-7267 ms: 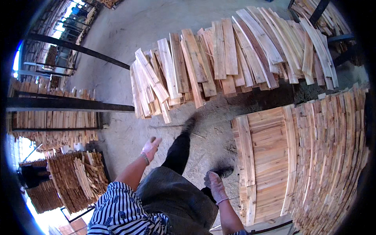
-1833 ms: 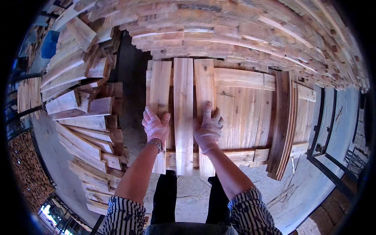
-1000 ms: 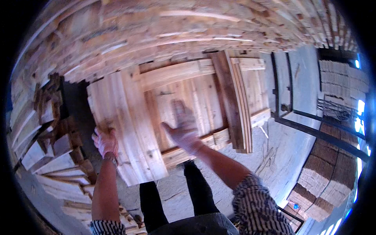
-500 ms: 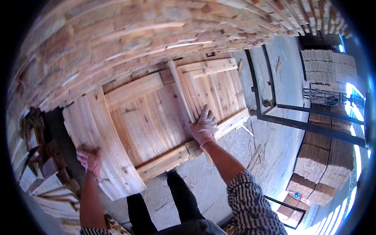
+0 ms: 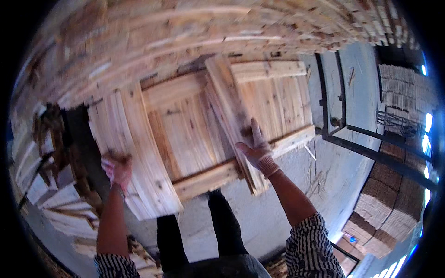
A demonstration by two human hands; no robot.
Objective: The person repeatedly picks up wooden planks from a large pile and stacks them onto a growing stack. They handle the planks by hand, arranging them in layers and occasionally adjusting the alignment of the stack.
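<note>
Two gloved hands are over a low wooden pallet-like stack (image 5: 204,178) of boards with cross rails. My left hand (image 5: 117,172) is curled around the outer edge of several long pale boards (image 5: 150,153) lying across its left end. My right hand (image 5: 259,150) has its forefinger stretched out and its thumb apart, resting against the right side of some narrower planks (image 5: 232,113) that cross the middle at a slant. Those planks' near ends stick out past the front rail. A dark smudge or shadow marks the plank beside the right fingers.
A tall wall of stacked wood strips (image 5: 185,32) rises along the far side. Loose offcuts (image 5: 60,194) are heaped at left. A dark metal frame (image 5: 371,141) stands at right, beyond it bundled board stacks (image 5: 384,194). Wood splinters (image 5: 317,183) litter the concrete floor.
The middle planks have turned from nearly on edge to lying flatter, and their near ends now overhang the front rail. My right hand's fingers have spread. The whole view has shifted slightly.
</note>
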